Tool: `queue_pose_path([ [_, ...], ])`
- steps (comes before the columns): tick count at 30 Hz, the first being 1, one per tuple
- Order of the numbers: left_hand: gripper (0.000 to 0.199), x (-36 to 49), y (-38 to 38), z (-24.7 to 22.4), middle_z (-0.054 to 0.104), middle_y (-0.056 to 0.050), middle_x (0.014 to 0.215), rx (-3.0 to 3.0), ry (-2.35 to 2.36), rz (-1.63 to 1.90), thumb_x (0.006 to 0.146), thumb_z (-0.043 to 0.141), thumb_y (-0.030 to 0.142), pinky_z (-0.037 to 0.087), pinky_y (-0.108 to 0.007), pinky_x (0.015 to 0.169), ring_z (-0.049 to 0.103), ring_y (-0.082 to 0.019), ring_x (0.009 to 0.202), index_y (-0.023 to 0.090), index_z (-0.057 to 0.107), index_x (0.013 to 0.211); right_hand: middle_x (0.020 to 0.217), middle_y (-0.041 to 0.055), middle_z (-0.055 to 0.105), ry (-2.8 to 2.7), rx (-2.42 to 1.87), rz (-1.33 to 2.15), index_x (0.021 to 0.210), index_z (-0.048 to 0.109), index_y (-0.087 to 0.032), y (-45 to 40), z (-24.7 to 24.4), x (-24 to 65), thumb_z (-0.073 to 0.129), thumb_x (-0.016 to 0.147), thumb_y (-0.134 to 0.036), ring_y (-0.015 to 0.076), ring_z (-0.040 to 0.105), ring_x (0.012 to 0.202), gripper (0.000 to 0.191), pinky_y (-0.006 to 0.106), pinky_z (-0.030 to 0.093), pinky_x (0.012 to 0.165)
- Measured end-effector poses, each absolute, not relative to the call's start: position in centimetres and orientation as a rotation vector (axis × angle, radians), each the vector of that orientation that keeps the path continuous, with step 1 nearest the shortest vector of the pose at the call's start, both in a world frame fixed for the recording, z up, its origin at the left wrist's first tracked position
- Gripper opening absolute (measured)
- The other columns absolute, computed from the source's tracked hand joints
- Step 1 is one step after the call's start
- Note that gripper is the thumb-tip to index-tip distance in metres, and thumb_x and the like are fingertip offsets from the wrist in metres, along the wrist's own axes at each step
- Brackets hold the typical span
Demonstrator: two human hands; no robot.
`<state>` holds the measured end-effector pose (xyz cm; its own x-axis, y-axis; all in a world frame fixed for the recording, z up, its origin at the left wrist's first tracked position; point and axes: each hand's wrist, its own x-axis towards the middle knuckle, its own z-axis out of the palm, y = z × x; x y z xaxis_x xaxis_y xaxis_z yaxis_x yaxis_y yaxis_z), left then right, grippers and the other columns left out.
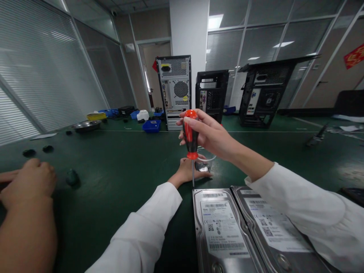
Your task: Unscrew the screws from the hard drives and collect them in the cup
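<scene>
Right hand (212,134), raised, pinches a red-and-black screwdriver (190,132) upright, tip at the far corner of the left hard drive (223,223); left hand (186,170) curls round a clear cup (205,166) behind. Beyond stand a blue tray (151,127) and three computer towers (176,70).

A red and black screwdriver (192,142) was held straight up, with its thin metal end pointed down at the far left corner of a flat silver hard drive (220,220). It could not be told if the corner was touched. The drive was laid with its white label up. A clear round cup (205,163) was set just past it.
</scene>
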<state>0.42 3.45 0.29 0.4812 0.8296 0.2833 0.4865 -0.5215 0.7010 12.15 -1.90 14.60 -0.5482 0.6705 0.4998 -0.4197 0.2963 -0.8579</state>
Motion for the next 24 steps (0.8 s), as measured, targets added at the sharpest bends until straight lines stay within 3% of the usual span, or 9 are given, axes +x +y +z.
queue_pose_path([
  [4,0.054,0.4,3.3,0.4,0.063,-0.002,0.114,2.149,1.095,0.829,0.063,0.089,0.049,0.043,-0.04,0.107,0.054,-0.028,0.118,0.024,0.066,0.105,0.085,-0.0034,0.059,-1.636,-0.225,1.326,0.105,0.043,-0.022,-1.9,14.2,11.9,0.073,0.083,-0.036,0.0085,0.06,0.064,0.04,0.022,0.057,0.061],
  [7,0.055,0.4,3.4,0.3,0.064,-0.002,0.115,2.154,1.107,0.816,0.063,0.09,0.049,0.043,-0.041,0.107,0.054,-0.028,0.118,0.024,0.066,0.105,0.081,-0.0048,0.052,-1.629,-0.182,1.28,0.114,0.044,-0.025,-2.2,14.0,11.6,0.061,0.091,-0.044,0.0081,0.055,0.059,0.034,0.022,0.055,0.056],
  [10,0.054,0.4,3.5,0.2,0.063,-0.002,0.117,2.17,1.093,0.808,0.064,0.089,0.049,0.043,-0.041,0.107,0.054,-0.028,0.119,0.023,0.066,0.106,0.088,-0.0019,0.053,-1.654,-0.161,1.34,0.12,0.048,-0.025,-2.5,13.9,11.5,0.052,0.095,-0.046,0.0098,0.058,0.066,0.033,0.024,0.057,0.06],
  [15,0.054,0.4,3.6,0.1,0.063,-0.001,0.116,2.172,1.103,0.809,0.065,0.089,0.049,0.043,-0.038,0.108,0.055,-0.026,0.118,0.024,0.065,0.107,0.094,-0.0001,0.057,-1.646,-0.2,1.312,0.108,0.051,-0.019,-2.4,14.5,11.8,0.069,0.084,-0.038,0.0108,0.063,0.071,0.035,0.025,0.06,0.064],
  [19,0.061,0.4,3.6,-0.1,0.061,-0.003,0.119,2.174,1.118,0.815,0.064,0.089,0.05,0.044,-0.04,0.108,0.054,-0.028,0.119,0.024,0.062,0.113,0.085,-0.0032,0.062,-1.651,-0.187,1.291,0.097,0.043,-0.02,-2.5,14.8,12.0,0.081,0.075,-0.027,0.0095,0.063,0.067,0.044,0.022,0.057,0.061],
  [21,0.064,0.3,3.7,-0.1,0.061,-0.005,0.12,2.179,1.114,0.812,0.065,0.089,0.05,0.044,-0.04,0.107,0.053,-0.028,0.12,0.024,0.061,0.116,0.076,-0.0064,0.06,-1.674,-0.166,1.296,0.097,0.04,-0.022,-2.6,14.7,12.1,0.08,0.076,-0.025,0.008,0.06,0.06,0.045,0.02,0.053,0.057],
  [24,0.063,0.4,3.6,-0.1,0.061,-0.004,0.119,2.174,1.114,0.81,0.065,0.089,0.048,0.044,-0.039,0.107,0.054,-0.028,0.12,0.024,0.062,0.116,0.073,-0.0057,0.056,-1.674,-0.138,1.343,0.101,0.045,-0.021,-2.9,14.8,12.0,0.069,0.086,-0.037,0.008,0.056,0.058,0.033,0.02,0.051,0.055],
])
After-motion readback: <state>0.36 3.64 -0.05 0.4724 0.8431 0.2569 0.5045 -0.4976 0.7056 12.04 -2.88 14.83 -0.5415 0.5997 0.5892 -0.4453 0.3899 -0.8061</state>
